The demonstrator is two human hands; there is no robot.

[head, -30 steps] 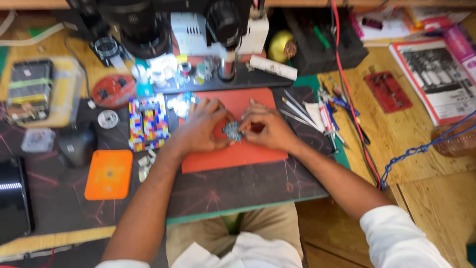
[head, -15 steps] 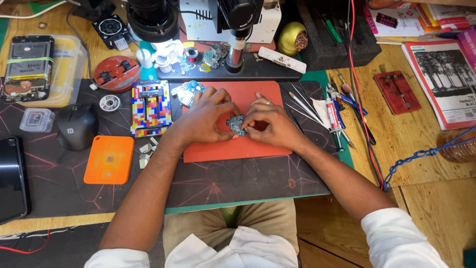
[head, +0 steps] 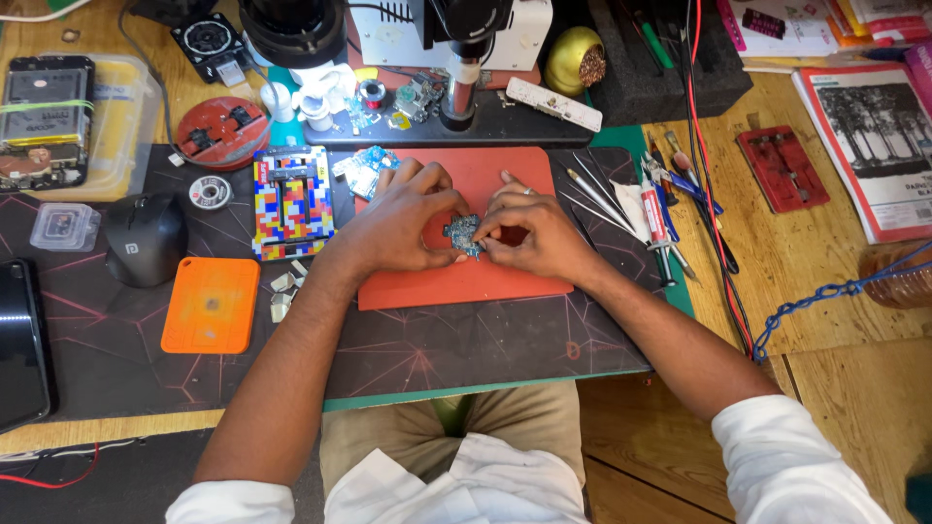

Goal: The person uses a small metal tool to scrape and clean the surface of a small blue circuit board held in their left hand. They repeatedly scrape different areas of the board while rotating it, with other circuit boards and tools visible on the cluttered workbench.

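Both hands meet over a red work mat [head: 485, 281] in the middle of the desk. My left hand [head: 398, 223] and my right hand [head: 534, 233] pinch a small blue-grey circuit board [head: 463, 233] between their fingertips, just above the mat. The board is partly covered by the fingers. A ring shows on my right hand. Another small blue board [head: 364, 170] lies beyond my left hand at the mat's far left corner.
A multicoloured board holder [head: 291, 199], an orange pad [head: 209, 303], a black mouse [head: 144, 238] and a solder reel [head: 209, 192] lie to the left. Tweezers and pens [head: 631, 209] lie to the right. A microscope stand [head: 461, 58] rises behind the mat. Cables [head: 718, 223] cross the wooden table.
The view has shifted slightly, so the desk sits lower and more to the left in the frame. Both hands stay together on the small board over the red mat.
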